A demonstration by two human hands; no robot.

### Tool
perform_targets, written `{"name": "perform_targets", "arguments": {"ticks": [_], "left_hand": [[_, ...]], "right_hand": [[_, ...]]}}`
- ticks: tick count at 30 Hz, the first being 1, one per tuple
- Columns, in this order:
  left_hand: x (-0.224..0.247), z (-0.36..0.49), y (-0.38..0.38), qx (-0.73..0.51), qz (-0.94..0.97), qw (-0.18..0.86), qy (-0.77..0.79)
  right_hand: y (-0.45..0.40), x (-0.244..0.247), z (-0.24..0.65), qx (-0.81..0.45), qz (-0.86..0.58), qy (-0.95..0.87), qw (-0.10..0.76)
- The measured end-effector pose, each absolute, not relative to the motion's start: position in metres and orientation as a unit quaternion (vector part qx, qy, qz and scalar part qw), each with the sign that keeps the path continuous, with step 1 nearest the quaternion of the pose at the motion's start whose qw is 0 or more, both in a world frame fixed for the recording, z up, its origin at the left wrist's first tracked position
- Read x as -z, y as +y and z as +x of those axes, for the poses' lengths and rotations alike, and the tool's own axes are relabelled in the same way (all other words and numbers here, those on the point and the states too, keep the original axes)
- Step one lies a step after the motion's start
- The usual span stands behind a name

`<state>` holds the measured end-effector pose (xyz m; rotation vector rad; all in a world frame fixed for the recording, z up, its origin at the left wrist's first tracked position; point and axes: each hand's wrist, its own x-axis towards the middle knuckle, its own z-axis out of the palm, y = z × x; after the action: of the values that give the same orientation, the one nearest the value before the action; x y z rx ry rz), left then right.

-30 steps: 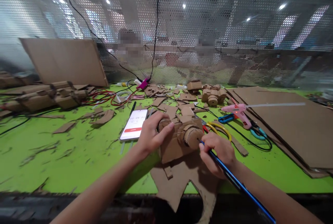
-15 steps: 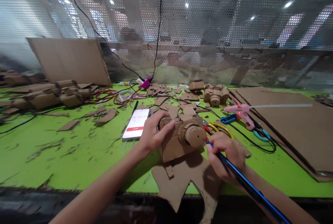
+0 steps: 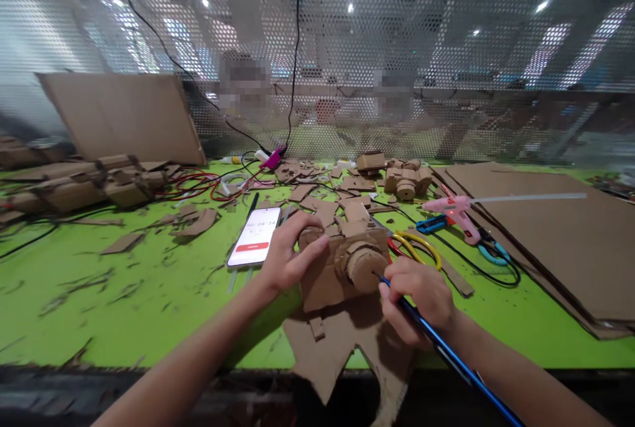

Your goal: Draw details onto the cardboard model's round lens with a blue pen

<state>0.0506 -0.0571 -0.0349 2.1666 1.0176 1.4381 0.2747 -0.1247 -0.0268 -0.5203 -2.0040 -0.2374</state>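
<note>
A cardboard model camera point(image 3: 322, 281) with a round, layered lens stands before me. My left hand point(image 3: 290, 255) is closed around its left end, thumb on the front and fingers over the top. In my right hand point(image 3: 421, 295) is a long, slim blue stick point(image 3: 446, 351), pinched close to its thin dark tip. That tip meets the lens face near its middle. Under the camera lies a cut cardboard piece point(image 3: 325, 351) with pointed edges, overhanging the table's front edge. A lit phone point(image 3: 254, 235) showing a timer lies left of my left hand.
Yellow-handled scissors point(image 3: 421, 248) lie behind my right hand. Farther right are a pink glue gun point(image 3: 459, 212) with its cord and a large cardboard sheet point(image 3: 546, 235). Another cardboard camera point(image 3: 407, 179) stands at the back. Scraps, cables and more cardboard models point(image 3: 74, 192) cover the left side.
The stick's tip has moved from the lens's right edge in to its middle, my right hand following leftward. My left hand keeps its hold. The whole view has shifted slightly.
</note>
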Motion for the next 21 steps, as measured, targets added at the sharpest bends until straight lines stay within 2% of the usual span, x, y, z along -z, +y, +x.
{"name": "perform_targets", "arguments": {"ticks": [10, 21], "left_hand": [[0.0384, 0.0503, -0.0525, -0.496, 0.749, 0.279, 0.339], [0.0430, 0.0511, -0.0505, -0.499, 0.744, 0.272, 0.352]], "right_hand": [[-0.1264, 0.0319, 0.2777, 0.095, -0.163, -0.854, 0.485], [-0.1236, 0.0325, 0.2754, 0.119, -0.167, -0.848, 0.489]]}}
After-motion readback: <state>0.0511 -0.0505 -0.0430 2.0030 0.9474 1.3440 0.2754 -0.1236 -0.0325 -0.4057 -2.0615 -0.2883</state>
